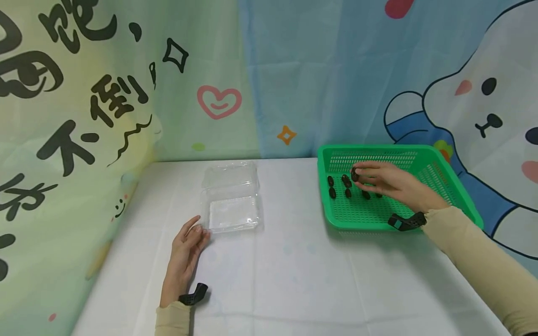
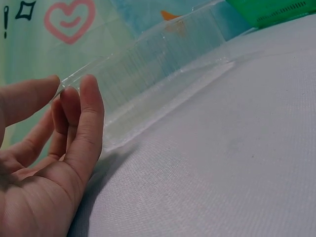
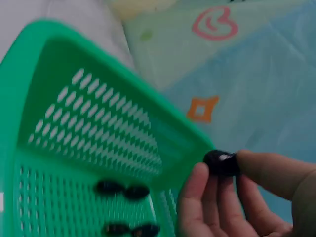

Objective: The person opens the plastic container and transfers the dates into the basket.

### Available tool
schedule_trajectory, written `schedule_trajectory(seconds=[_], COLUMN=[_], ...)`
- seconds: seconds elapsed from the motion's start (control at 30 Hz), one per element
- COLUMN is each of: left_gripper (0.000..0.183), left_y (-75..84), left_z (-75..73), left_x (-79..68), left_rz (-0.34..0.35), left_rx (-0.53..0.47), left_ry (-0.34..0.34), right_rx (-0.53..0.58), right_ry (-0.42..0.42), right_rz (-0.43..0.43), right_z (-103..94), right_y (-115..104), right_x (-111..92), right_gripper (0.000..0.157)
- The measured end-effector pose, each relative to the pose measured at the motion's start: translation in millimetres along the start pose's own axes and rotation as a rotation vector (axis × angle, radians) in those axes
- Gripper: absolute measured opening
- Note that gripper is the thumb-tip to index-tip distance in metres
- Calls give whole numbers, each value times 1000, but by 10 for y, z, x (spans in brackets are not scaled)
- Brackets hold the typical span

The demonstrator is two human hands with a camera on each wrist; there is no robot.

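Note:
In the head view, my right hand (image 1: 388, 183) is over the green basket (image 1: 336, 219), pinching a small, glossy, dark oval piece (image 3: 221, 163) between thumb and fingertips. Below it, several similar dark oval pieces (image 1: 332, 192) lie on the basket floor, some partly hidden by the hand. On the left, a clear plastic box (image 1: 233, 224) with its lid (image 1: 231, 175) folded back lies on the white table. My left hand (image 1: 187, 256) is at the box's near left corner. In the left wrist view, its thumb and fingertips pinch the rim there.
A white cloth covers the table (image 1: 290, 275). Behind it hangs a printed curtain (image 1: 286, 84) with a heart, lettering and a cartoon animal. The basket's raised, slotted walls stand at the back right, close to the curtain.

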State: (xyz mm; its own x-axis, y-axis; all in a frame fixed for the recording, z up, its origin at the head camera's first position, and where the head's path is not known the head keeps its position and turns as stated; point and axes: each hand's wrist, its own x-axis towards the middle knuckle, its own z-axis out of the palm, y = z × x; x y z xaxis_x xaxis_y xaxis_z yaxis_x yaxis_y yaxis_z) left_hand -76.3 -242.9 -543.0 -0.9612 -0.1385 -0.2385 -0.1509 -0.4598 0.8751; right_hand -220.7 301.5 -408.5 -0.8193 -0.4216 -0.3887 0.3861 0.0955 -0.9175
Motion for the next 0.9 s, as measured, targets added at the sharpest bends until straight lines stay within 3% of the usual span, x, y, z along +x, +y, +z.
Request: schedule_trajectory(seconds=[0.03, 0.13, 0.2, 0.27, 0.37, 0.43, 0.7, 0.9], left_gripper=[52, 50, 49, 49, 50, 52, 46, 47], left_y=[1, -9, -15, -20, -17, -14, -44, -65], left_z=[-2, -1, 2, 3, -3, -12, -32, -22], left_x=[-1, 0, -3, -7, -15, -19, -29, -3], left_rz=[3, 16, 21, 20, 14, 11, 21, 27], left_rx=[-11, -35, -46, -48, -34, -16, -45, -25], left_ry=[-2, 7, 13, 23, 22, 21, 16, 8], right_rx=[10, -132, -152, -159, -49, -51, -78, -145], right_ry=[5, -30, -17, 0, 84, 96, 147, 157], right_rz=[23, -45, -25, 31, 194, 236, 300, 365], right_z=[-47, -229, -345, -453, -590, -671, -934, -1044], right_y=[9, 90, 125, 160, 197, 238, 326, 386], right_x=[7, -25, -9, 48, 168, 198, 224, 242], right_gripper=[63, 58, 51, 46, 30, 30, 15, 22])
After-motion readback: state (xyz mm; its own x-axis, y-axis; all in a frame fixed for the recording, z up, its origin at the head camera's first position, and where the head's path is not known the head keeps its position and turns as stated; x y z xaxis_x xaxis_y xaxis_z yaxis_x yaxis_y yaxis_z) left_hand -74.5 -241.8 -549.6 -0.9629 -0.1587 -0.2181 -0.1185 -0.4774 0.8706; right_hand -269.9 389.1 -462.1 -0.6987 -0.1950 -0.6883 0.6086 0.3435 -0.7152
